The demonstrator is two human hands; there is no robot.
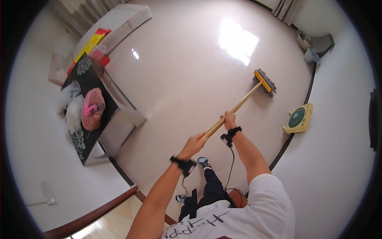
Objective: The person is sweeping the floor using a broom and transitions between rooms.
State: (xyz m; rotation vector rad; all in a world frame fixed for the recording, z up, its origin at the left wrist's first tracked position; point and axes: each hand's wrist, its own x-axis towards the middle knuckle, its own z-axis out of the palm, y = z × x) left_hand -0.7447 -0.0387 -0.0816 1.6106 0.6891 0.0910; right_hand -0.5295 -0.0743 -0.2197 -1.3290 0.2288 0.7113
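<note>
A long-handled push broom (248,95) slants across the middle of the view, its pale wooden handle running from my hands up to the right. The yellow head with grey bristles (266,81) is down at the pale glossy floor, right of centre. My left hand (193,144) is wrapped round the lower end of the handle, nearest my body. Further up the handle, my right hand (229,120) grips it too. Some fingers of both hands are hidden by the handle and slightly blurred. Black bands with small devices and cables sit on both wrists.
A black patterned table (85,143) with a pink bag (93,109) and white bags stands left. Behind it lies a large pale slab like a mattress (127,20). A cream box fan (299,118) leans by the right wall. Basins (304,40) and a grey dustpan-like piece (322,44) sit in the far corner.
</note>
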